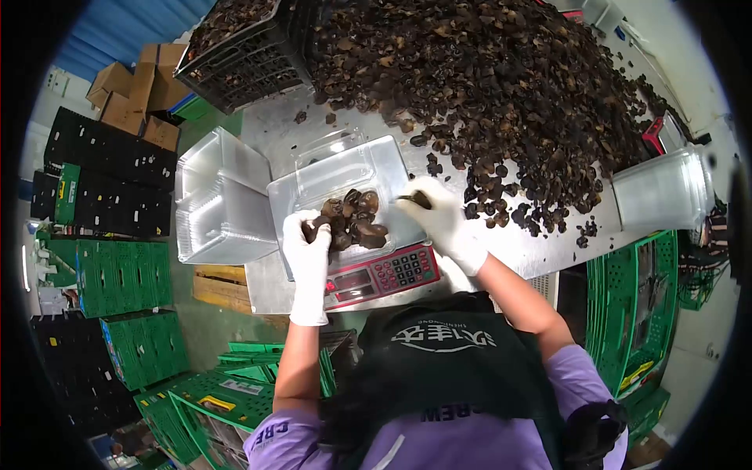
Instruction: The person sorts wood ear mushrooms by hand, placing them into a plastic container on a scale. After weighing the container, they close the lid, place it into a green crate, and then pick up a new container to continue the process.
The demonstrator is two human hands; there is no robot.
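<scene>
My left hand [307, 239], in a white glove, has its fingers closed on a dark mushroom piece at the left side of a small pile of brown mushrooms [356, 219]. That pile lies in a clear plastic tray [333, 176] on a red digital scale [384, 276]. Over the tray's right edge, my right hand [435, 211], also gloved, pinches another dark mushroom piece [415, 200]. Behind and to the right, a large heap of dark mushrooms [486, 86] covers much of the metal table [439, 286].
Stacked clear trays [219, 204] stand left of the scale. A black crate [254, 70] with mushrooms is at the back left. Clear stacked tubs [662, 188] lie at the right. Green crates [125, 278] line the left, and more [634, 305] stand at the right.
</scene>
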